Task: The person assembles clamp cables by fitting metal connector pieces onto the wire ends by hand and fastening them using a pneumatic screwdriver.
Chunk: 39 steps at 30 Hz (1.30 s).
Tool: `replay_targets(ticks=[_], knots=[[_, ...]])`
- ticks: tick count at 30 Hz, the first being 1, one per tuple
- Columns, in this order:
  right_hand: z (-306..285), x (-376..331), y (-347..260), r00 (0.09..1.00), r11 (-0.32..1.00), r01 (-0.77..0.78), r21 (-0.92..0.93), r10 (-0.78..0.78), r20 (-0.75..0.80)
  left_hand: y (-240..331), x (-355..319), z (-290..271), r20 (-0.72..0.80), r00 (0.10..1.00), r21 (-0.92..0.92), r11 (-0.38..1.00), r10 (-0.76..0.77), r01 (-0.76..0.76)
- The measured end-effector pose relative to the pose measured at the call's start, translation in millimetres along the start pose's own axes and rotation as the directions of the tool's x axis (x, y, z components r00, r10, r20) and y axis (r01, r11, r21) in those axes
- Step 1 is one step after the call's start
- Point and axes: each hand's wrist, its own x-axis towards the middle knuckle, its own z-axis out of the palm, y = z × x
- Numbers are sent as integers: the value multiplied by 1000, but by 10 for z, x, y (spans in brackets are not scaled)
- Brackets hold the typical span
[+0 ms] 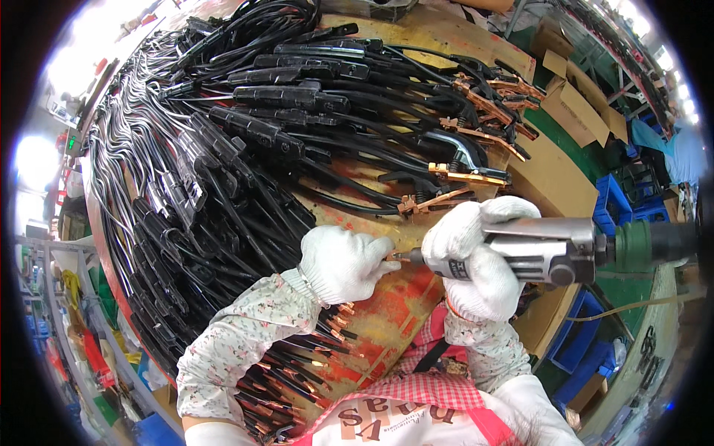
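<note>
step in hand, by judgement: working a small copper-coloured part (393, 256) with the power driver (554, 249), taken as landmark. the driver lies roughly level, nose pointing left.

right hand (480, 256): gloved, wrapped around the driver's front body, gripping firmly. trigger finger placement cannot be told.

left hand (343, 264): gloved, off the driver's nose, finger and thumb pinched closed on the copper-coloured part. most of the part is hidden by the glove; whether a screw sits in it cannot be told.

part position: directly ahead of the driver's nose, at the left fingertips, well apart from the right palm. tip and part appear to meet; contact not certain.

next move seems to call for keeping part and nose in line, left pinch steady against twist.

surroundings: copper-coloured clamps (476, 178) beyond the driver; black cable handles (290, 97) beyond and left; bare cable ends (320, 357) left, on its near side.
</note>
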Motion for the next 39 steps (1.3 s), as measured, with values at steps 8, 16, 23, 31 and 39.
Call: replay_targets(ticks=[8,16,23,31,39], knots=[[103,8,-55,992,979,64,-191,-42,122,38,2,60,-50,998,-16,999,-37,36],[148,6,26,996,997,81,10,-82,34,22,-28,56,-79,996,-47,998,-35,32],[71,11,49,988,991,131,2,-131,82,9,-15,50,-36,998,-54,998,-45,43],[-108,51,-46,985,996,-85,27,80,150,34,-20,85,-94,996,-45,999,4,-9],[-1320,-413,-368,711,840,-520,-155,326,-623,47,43,5,-126,992,-130,991,-31,14]])
